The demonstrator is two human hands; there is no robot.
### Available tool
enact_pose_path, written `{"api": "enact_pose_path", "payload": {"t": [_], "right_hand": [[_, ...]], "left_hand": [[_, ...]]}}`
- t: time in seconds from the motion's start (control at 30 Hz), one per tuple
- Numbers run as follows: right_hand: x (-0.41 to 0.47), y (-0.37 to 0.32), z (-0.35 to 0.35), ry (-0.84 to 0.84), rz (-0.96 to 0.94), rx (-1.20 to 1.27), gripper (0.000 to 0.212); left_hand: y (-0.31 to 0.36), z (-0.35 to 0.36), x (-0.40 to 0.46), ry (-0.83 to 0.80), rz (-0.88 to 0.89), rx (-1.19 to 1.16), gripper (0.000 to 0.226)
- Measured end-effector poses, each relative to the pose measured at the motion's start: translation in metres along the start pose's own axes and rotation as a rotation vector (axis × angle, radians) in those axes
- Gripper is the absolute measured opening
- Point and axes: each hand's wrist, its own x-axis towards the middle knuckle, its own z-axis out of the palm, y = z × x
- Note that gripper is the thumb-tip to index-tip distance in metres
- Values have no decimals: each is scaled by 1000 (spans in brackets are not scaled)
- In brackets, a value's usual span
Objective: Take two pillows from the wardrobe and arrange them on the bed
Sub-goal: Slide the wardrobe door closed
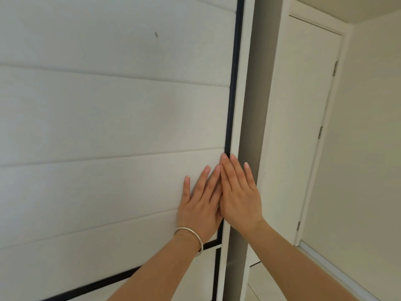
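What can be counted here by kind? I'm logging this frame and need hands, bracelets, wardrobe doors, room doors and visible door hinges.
Bare hands: 2, left hand and right hand
Thin silver bracelet: 1
White panelled wardrobe door: 1
Plain white room door: 1
Metal hinges: 3
Total: 8

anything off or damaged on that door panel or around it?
Nothing serious. Only oddity is a small dark speck high on the white panelled door, could be a chip or a bug, too small to tell. Left hand and right hand lie flat against its right edge by the black trim. No pillows in view.
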Motion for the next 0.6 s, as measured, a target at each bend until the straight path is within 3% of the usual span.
{"api": "enact_pose_path", "payload": {"t": [0.6], "right_hand": [[-10,47,21,18,-11,-37,58]], "left_hand": [[41,17,24,-6,9,21,75]]}}
